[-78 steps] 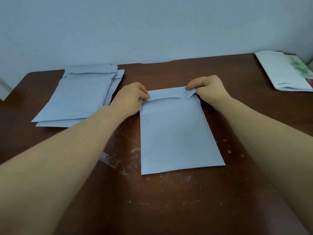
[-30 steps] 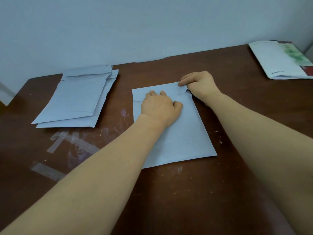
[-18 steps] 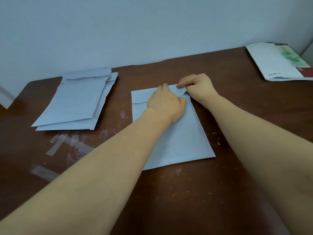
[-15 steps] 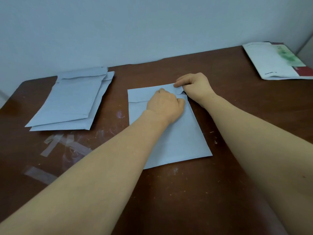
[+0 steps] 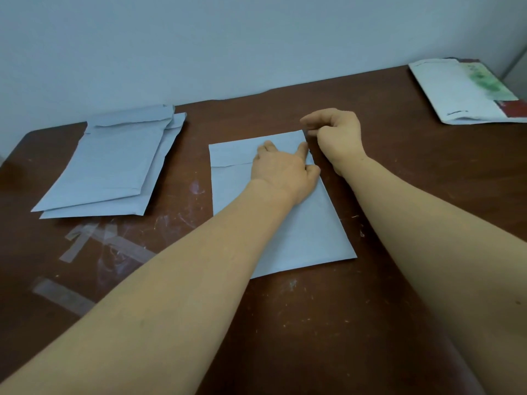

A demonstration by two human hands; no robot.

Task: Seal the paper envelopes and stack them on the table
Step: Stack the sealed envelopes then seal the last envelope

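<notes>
A pale grey paper envelope (image 5: 302,232) lies flat in the middle of the brown table (image 5: 413,201), its flap folded down at the far end. My left hand (image 5: 282,169) rests on the right half of the flap, fingers stretched and pressing it down. My right hand (image 5: 336,135) hovers just beside the envelope's far right corner, fingers curled with thumb and forefinger together; nothing shows between them. A stack of two similar envelopes (image 5: 111,166) lies at the far left.
White printed papers with a green and red patch (image 5: 464,89) lie at the far right corner. Strips of clear tape (image 5: 114,243) stick to the tabletop left of my forearm. A light wall runs behind the table.
Both hands folded the flap down. My left hand slid rightward along it, pressing. My right hand has now come off the flap corner and curled up beside it.
</notes>
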